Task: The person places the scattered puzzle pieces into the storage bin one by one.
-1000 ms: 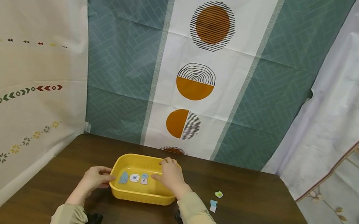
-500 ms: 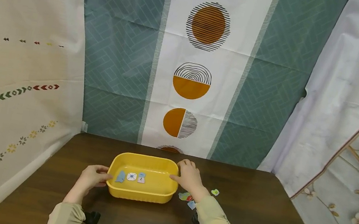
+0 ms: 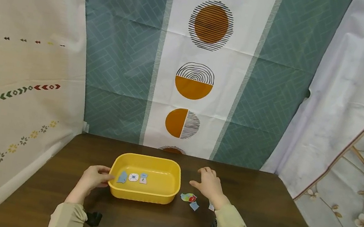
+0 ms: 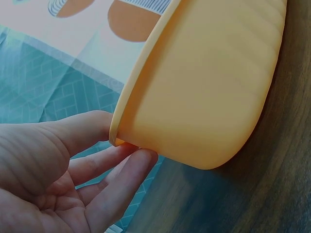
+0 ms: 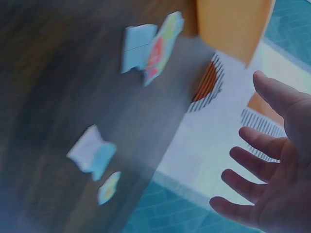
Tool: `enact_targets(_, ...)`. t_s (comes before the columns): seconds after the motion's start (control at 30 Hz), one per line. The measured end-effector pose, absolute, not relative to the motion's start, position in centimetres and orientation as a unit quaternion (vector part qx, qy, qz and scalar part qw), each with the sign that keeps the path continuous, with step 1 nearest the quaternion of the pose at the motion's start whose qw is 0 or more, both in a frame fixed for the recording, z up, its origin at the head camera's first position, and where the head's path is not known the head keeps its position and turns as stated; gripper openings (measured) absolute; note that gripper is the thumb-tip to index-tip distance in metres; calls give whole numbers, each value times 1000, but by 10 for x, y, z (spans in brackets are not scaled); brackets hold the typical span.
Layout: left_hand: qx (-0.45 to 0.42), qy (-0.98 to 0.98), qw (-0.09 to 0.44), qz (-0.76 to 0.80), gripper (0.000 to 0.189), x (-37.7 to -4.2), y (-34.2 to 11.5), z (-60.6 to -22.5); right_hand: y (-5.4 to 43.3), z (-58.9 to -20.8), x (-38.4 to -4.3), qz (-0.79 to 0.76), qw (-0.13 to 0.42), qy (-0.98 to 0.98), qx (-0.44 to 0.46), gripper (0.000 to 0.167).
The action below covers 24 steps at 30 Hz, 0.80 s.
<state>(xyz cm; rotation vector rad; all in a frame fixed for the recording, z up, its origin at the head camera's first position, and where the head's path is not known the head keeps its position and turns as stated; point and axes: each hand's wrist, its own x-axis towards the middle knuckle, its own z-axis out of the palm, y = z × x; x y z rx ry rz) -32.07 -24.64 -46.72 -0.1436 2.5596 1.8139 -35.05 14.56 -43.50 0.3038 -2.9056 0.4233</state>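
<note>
My left hand [image 3: 94,177] pinches the left rim of a yellow plastic tray [image 3: 161,184]. In the left wrist view the thumb lies on the rim's inner side and the fingertips on the outside. Three small flat cutouts lie in the tray: a blue piece [image 3: 122,177], a white piece with a blue star [image 3: 133,177] and a blue-and-pink piece [image 3: 143,178]. Right of the tray, my right hand [image 3: 210,184] hovers over the table with fingers spread and nothing held. Below it lie a green-and-red cutout [image 3: 188,197] and a light blue cutout [image 3: 194,206].
A white-and-blue cutout [image 5: 93,151] and a small yellow-green one [image 5: 109,188] lie farther right on the dark wooden table [image 3: 137,224]. In the head view my right arm partly covers them. Patterned curtains [image 3: 119,61] stand behind and at both sides.
My right hand has moved right, out from over the tray to beside it, uncovering the green-and-red and light blue cutouts. The left hand keeps its hold on the rim.
</note>
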Motion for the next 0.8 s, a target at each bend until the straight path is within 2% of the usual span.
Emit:
enact_targets(0.5,-37,817,-1,576,42,-319,-246,-464,196,-458,-331,151,66,-984,64,49)
enact_targets(0.8,-36,820,-2,572,42,-320,-246,-466,215,-470,-323,141,43,-987,68,53)
